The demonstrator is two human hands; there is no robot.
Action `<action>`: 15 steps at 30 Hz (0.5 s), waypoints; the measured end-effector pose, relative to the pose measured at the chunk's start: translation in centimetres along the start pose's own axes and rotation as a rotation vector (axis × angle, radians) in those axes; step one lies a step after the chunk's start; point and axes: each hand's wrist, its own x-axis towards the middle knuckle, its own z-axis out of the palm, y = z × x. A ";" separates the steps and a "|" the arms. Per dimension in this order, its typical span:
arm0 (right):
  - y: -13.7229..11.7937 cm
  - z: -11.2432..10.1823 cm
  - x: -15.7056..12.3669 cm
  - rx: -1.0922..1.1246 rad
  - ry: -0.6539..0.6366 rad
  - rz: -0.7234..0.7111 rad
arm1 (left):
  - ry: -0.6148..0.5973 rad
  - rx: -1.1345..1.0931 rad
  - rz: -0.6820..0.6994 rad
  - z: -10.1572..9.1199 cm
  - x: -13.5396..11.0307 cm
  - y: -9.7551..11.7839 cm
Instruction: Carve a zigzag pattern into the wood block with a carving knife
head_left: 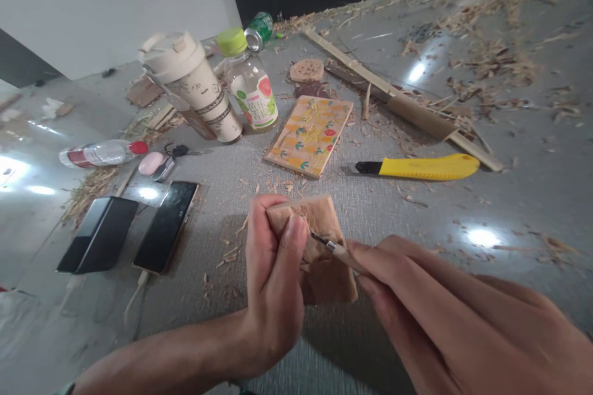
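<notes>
My left hand [273, 265] grips a small wooden block [328, 278] by its left side, the thumb pressed on its roughly cut face. In my right hand [426, 296] is a wood carving tool [341, 253] with a pale handle and a thin metal blade. The blade's tip rests on the block's face, close to my left thumb. Beyond the block lies a flat patterned board [310, 134] with orange, teal and yellow marks. A yellow utility knife [428, 167] lies to the right of that board.
A cream tumbler [199, 89] and a lime-capped bottle [254, 89] stand at the back, near a green can [260, 29]. Wood strips [417, 114] and shavings lie at right. Leftward are a phone [167, 225], a black folded case [99, 234], keys [180, 150] and a red-capped bottle [104, 153].
</notes>
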 end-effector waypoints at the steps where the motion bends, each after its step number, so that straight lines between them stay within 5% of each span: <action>1: 0.0 0.0 0.2 0.026 -0.008 0.018 | -0.004 -0.007 -0.008 0.0 0.0 0.0; 9: 0.2 0.0 0.7 -0.056 -0.016 -0.029 | 0.013 -0.037 -0.021 0.4 0.0 -0.2; 15: -0.1 -0.1 -0.6 -0.183 0.124 -0.067 | -0.054 -0.010 0.048 0.0 0.2 -0.3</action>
